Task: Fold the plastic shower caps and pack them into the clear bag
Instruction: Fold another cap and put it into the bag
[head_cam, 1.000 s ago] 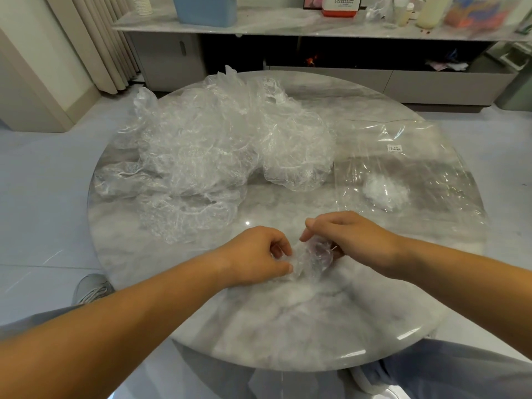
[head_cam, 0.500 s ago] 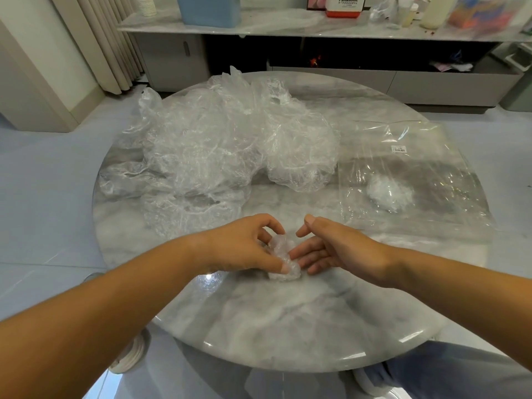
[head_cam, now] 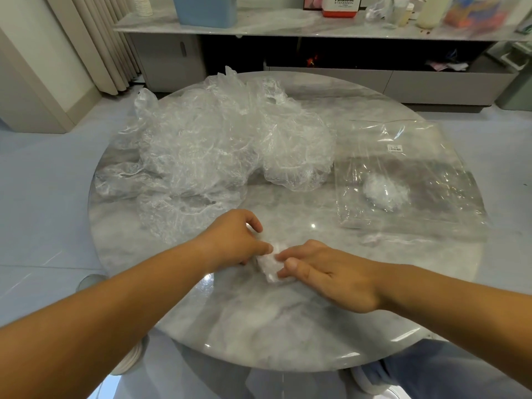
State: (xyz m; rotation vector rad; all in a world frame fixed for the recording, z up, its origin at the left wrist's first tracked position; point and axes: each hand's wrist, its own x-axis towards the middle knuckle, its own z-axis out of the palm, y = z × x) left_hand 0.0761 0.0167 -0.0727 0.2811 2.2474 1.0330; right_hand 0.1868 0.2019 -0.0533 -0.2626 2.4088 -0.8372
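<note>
Barely begun: one white wad [head_cam: 385, 194] inside the flat clear bag [head_cam: 408, 145].
My left hand [head_cam: 239, 240] pinched a small folded plastic shower cap [head_cam: 269, 266] on the grey marble table [head_cam: 288, 326], right hand [head_cam: 325, 275] pressing it straight-fingered; a crinkled transparent heap [head_cam: 207, 151] lay unfolded.

Left hand [head_cam: 236, 240] holds folded cap [head_cam: 269, 267], right hand [head_cam: 325, 276] presses it.

"Panasonic" is printed on a white-and-red box [head_cam: 342, 5] set on the shelf [head_cam: 288, 25]. A small white sticker [head_cam: 395, 147] is stuck on the clear bag [head_cam: 426, 156]; its print cannot be read.
</note>
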